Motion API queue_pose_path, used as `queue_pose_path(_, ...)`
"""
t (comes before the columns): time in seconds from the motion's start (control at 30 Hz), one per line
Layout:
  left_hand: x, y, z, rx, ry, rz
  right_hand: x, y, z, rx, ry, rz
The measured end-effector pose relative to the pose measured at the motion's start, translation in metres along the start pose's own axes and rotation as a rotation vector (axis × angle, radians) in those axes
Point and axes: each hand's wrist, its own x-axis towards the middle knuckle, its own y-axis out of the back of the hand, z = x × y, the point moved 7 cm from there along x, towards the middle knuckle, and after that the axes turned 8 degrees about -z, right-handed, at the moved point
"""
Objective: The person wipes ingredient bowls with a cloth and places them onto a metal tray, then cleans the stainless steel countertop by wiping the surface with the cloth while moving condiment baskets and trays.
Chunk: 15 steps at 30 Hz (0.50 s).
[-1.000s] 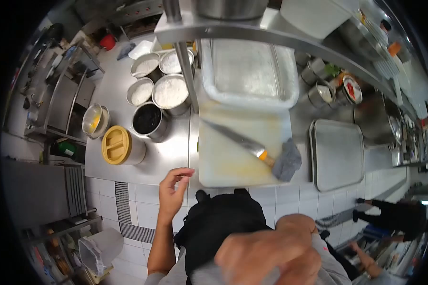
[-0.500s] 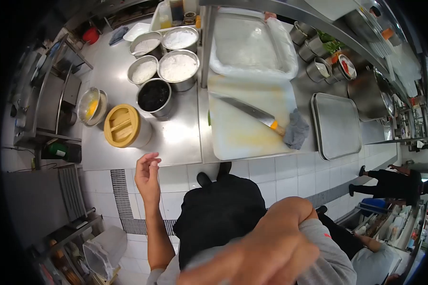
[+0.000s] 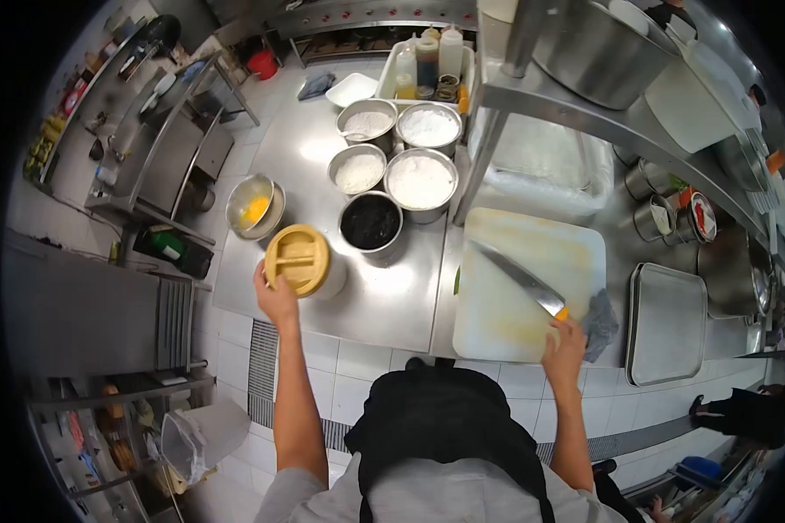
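My left hand point(image 3: 276, 298) is at the near left edge of a tub with a yellow lid point(image 3: 298, 260), its fingers apart and seemingly touching the rim. On the white cutting board point(image 3: 501, 327) lies a large knife point(image 3: 525, 277) with an orange collar at its handle. My right hand point(image 3: 567, 349) is closed around that handle, mostly hiding it. A crumpled grey cloth point(image 3: 600, 324) sits just right of the hand, at the board's edge. Beside the tub stand a metal pot of something black point(image 3: 371, 222) and a metal bowl with yellow contents point(image 3: 253, 207).
Several metal pots of white powder point(image 3: 421, 180) stand behind the black one. A tray of bottles point(image 3: 427, 65) is at the back. An overhead shelf point(image 3: 576, 105) crosses the right side, above stacked metal trays point(image 3: 669, 324). Another person point(image 3: 750, 417) is at far right.
My view has tilted up and shifted. My left hand has reached the yellow-lidded tub. My right hand has gone from close under the camera to the knife handle.
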Motion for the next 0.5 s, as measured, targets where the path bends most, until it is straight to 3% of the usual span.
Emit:
queue_pose_path(0.03, 0.009, 0.006, -0.019, 0.103, -0.047, 0.032, 0.007, -0.006, 0.012, 0.001, -0.021, 0.012)
queue_pose_path(0.07, 0.029, 0.013, -0.066, 0.420, -0.302, 0.102, 0.016, -0.005, 0.030, -0.033, -0.075, 0.042)
queue_pose_path(0.1, 0.038, 0.022, -0.082, 0.145, -0.409, 0.103, 0.010, 0.011, 0.058, -0.091, -0.161, 0.069)
queue_pose_path(0.13, 0.055, 0.032, -0.100, 0.227, -0.013, 0.013, 0.005, 0.030, 0.071, -0.155, -0.274, 0.131)
queue_pose_path(0.17, 0.064, 0.040, -0.112, 0.192, -0.147, 0.009, 0.004, 0.047, 0.082, -0.218, -0.365, 0.189)
queue_pose_path(0.2, 0.061, 0.049, -0.101, 0.229, -0.023, 0.093, -0.005, 0.060, 0.107, -0.249, -0.418, 0.208)
queue_pose_path(0.27, 0.060, 0.051, -0.090, -0.118, 0.199, 0.083, -0.014, 0.070, 0.142, -0.223, -0.375, 0.245)
queue_pose_path(0.3, 0.065, 0.051, -0.098, -0.116, 0.192, 0.110, -0.014, 0.065, 0.146, -0.204, -0.356, 0.248)
queue_pose_path(0.37, 0.088, 0.058, -0.126, 0.088, 0.057, 0.125, -0.015, 0.032, 0.156, 0.126, -0.363, 0.149)
queue_pose_path(0.43, 0.085, 0.056, -0.098, 0.178, -0.032, 0.123, -0.013, 0.022, 0.160, 0.203, -0.380, 0.199)
queue_pose_path(0.5, 0.080, 0.058, -0.085, 0.159, -0.068, 0.225, -0.017, 0.018, 0.189, 0.223, -0.552, 0.173)
